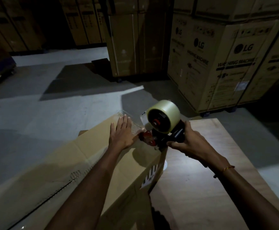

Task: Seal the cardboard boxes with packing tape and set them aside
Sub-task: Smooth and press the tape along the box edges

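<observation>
Lying across the lower left of the view, the box (52, 163) has its long top face tilted toward the camera, its flap seam running along the near part. At its far end the left hand (121, 131) lies flat on the top, fingers straight and together, pressing down on a strip of clear tape (135, 126) that runs from the box's far corner to the dispenser (160, 130). The right hand (183, 140) is curled round the dispenser's black handle, thumb underneath, gripping it just beside the left hand. On the dispenser sits a roll (164, 117) of pale clear tape, standing above the box's far right edge, with the red roller parts touching the taped end of the box. A thin cord bracelet (228, 168) circles the right wrist.

Right of the box lies a flat wooden board (210, 188) (brightly lit near the middle, dim elsewhere). Beyond it stand big cartons (218, 63) printed with LG and "washing machine", more plain cartons in the dark behind. The floor (52, 105) is pale grey with hard-edged shadows.
</observation>
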Demonstrator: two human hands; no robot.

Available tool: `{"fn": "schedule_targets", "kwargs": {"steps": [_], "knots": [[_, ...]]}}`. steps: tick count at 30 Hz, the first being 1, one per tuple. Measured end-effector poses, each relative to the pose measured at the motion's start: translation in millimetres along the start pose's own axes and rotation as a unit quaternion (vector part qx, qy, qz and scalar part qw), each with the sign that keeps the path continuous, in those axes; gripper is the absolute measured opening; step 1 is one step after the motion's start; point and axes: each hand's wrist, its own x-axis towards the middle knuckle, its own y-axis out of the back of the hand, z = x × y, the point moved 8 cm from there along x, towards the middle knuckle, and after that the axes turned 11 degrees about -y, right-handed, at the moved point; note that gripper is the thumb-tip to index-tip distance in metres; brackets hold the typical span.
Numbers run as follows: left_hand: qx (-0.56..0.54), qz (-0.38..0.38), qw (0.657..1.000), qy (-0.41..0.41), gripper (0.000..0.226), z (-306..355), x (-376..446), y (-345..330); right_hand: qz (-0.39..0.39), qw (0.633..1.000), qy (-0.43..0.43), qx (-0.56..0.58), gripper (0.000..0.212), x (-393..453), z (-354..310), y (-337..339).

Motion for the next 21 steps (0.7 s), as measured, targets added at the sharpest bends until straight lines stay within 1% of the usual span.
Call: {"fn": "schedule_targets", "kwargs": {"steps": [2, 6, 9, 12, 15, 18, 21], "knots": [[-0.019, 0.008, 1.000, 0.010, 0.099, 2, 0, 1, -0.005, 1.000, -0.018, 0.003, 0.073, -9, 12, 5], [-0.026, 0.006, 0.999, 0.023, 0.095, 5, -3, 4, 0.001, 0.998, -0.024, 0.050, 0.066, -18, 26, 4], [-0.022, 0.021, 0.999, 0.025, 0.082, 20, -14, 7, 0.009, 0.997, -0.022, 0.077, 0.065, -20, 29, 2], [-0.021, 0.034, 0.999, -0.022, 0.065, 50, -35, 4, 0.018, 0.995, -0.020, 0.096, 0.063, -23, 35, 2], [-0.062, 0.038, 0.991, -0.109, 0.061, 82, -57, -4, 0.022, 0.994, -0.019, 0.108, 0.064, -25, 40, -1], [-0.086, 0.024, 0.983, -0.162, 0.061, 98, -69, -10, 0.028, 0.992, -0.015, 0.121, 0.065, -25, 43, -3], [-0.076, 0.022, 0.983, -0.164, 0.075, 99, -73, -12, 0.028, 0.992, -0.008, 0.120, 0.066, -26, 45, -5]]}}
